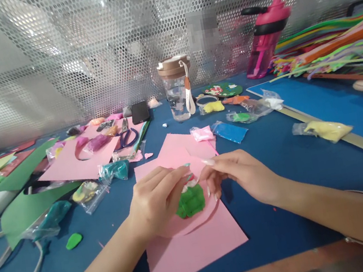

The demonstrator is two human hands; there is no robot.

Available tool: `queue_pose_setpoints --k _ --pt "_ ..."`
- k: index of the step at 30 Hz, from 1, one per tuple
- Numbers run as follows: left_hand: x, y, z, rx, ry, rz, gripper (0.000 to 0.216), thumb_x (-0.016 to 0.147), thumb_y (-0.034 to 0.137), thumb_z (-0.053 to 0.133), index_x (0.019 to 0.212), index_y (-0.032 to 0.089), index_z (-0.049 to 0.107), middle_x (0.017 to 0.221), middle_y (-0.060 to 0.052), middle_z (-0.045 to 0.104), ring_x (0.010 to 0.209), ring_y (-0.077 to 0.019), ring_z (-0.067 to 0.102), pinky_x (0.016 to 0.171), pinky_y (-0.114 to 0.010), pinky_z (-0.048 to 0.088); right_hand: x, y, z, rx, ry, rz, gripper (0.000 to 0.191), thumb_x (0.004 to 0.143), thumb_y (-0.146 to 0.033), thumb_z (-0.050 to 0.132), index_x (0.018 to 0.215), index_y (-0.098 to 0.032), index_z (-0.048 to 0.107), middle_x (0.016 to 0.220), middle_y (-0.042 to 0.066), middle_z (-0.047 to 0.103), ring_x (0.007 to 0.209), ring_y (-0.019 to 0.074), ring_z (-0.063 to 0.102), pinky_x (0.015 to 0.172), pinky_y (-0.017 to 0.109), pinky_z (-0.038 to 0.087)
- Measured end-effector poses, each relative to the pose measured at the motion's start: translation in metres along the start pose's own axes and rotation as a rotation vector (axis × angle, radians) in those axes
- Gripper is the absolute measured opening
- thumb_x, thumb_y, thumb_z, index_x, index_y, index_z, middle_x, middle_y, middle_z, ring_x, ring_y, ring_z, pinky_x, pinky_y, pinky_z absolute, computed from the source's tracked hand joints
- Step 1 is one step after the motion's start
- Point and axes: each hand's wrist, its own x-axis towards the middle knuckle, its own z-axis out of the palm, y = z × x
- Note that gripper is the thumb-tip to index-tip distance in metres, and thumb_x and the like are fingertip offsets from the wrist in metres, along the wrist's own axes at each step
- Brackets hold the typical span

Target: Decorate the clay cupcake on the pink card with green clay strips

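Observation:
A round pink paper disc (187, 228) lies on pink paper sheets (194, 258) in front of me. On the disc sits a flattened piece of green clay (192, 201), with small white and red clay bits at its top edge. My left hand (157, 197) rests over the disc's left side, fingers pressed together and curled, tips at the white and red bits. From the right, my right hand (239, 173) meets it with thumb and fingers pinched just above the clay. Whatever lies between either hand's fingertips is too small or hidden to name.
Bagged clay (114, 170), scissors (127, 133) and cut papers (69, 165) crowd the left. A lidded cup (176, 91) and a phone (139, 112) stand or lie behind. To the right are a pink bottle (265, 35), pipe cleaners (332, 45) and bagged yellow clay (328, 129).

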Motion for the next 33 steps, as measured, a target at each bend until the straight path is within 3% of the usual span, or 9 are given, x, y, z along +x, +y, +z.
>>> queue_pose_setpoints --k 6,12,15,18,23,26,28,33 --pt "0.002 0.005 -0.004 -0.073 0.051 0.073 0.012 0.075 0.017 0.068 0.074 0.013 0.057 0.058 0.001 0.059 0.053 -0.0076 0.052 0.051 -0.019 0.043 0.001 -0.002 -0.001 -0.005 0.043 -0.016 0.034 0.079 -0.042 0.056 0.069 -0.012 0.069 0.054 0.003 0.062 0.048 0.0110 0.058 0.051 0.023 0.046" --pt "0.001 0.004 -0.003 0.004 0.005 0.117 0.014 0.079 0.009 0.058 0.093 0.012 0.059 0.068 -0.004 0.061 0.061 -0.0111 0.055 0.055 -0.023 0.046 0.001 -0.003 -0.001 -0.018 0.055 -0.028 0.035 0.079 -0.042 0.056 0.069 -0.012 0.070 0.052 0.003 0.061 0.047 0.0106 0.057 0.050 0.023 0.045" --pt "0.001 0.002 -0.001 0.045 0.013 0.057 0.026 0.081 0.004 0.051 0.105 0.013 0.057 0.084 -0.008 0.063 0.073 -0.0134 0.058 0.063 -0.026 0.049 0.003 -0.002 -0.002 0.007 0.068 -0.022 0.034 0.076 -0.044 0.059 0.068 -0.012 0.069 0.052 0.003 0.061 0.046 0.0104 0.056 0.049 0.023 0.045" --pt "0.003 0.003 -0.002 -0.001 0.046 -0.020 0.023 0.080 0.004 0.054 0.100 0.016 0.059 0.085 -0.006 0.065 0.074 -0.0121 0.060 0.064 -0.023 0.050 0.004 -0.002 -0.002 0.023 0.083 -0.035 0.034 0.076 -0.044 0.059 0.069 -0.012 0.069 0.054 0.002 0.061 0.046 0.0099 0.057 0.049 0.022 0.045" --pt "0.005 0.011 -0.008 -0.091 0.086 -0.076 0.005 0.075 0.014 0.066 0.077 0.016 0.062 0.061 0.001 0.062 0.051 -0.0064 0.054 0.048 -0.016 0.043 0.002 -0.002 0.000 0.006 -0.100 0.013 0.032 0.073 -0.042 0.065 0.082 -0.011 0.068 0.064 0.003 0.064 0.053 0.0107 0.060 0.053 0.022 0.048" --pt "0.003 0.012 -0.008 -0.037 0.063 -0.005 0.006 0.080 0.015 0.060 0.085 0.015 0.063 0.056 0.002 0.058 0.046 -0.0050 0.049 0.043 -0.015 0.038 0.002 -0.001 0.002 -0.019 -0.208 0.070 0.033 0.074 -0.043 0.065 0.080 -0.010 0.066 0.065 0.003 0.065 0.049 0.0093 0.059 0.044 0.018 0.043" --pt "0.001 0.010 -0.005 -0.001 0.065 0.013 0.013 0.082 0.010 0.055 0.093 0.012 0.062 0.060 -0.001 0.060 0.049 -0.0061 0.051 0.045 -0.016 0.040 0.002 -0.001 0.001 0.019 -0.188 0.072 0.035 0.076 -0.045 0.062 0.074 -0.010 0.064 0.063 0.004 0.064 0.047 0.0096 0.059 0.042 0.018 0.042" --pt "0.000 0.006 0.002 -0.045 0.100 0.006 0.016 0.076 0.006 0.062 0.091 0.009 0.062 0.070 -0.005 0.063 0.060 -0.0098 0.057 0.055 -0.020 0.046 0.004 -0.001 0.002 0.197 -0.091 0.070 0.029 0.076 -0.040 0.062 0.084 -0.012 0.066 0.074 0.005 0.068 0.065 0.0136 0.066 0.063 0.023 0.051"
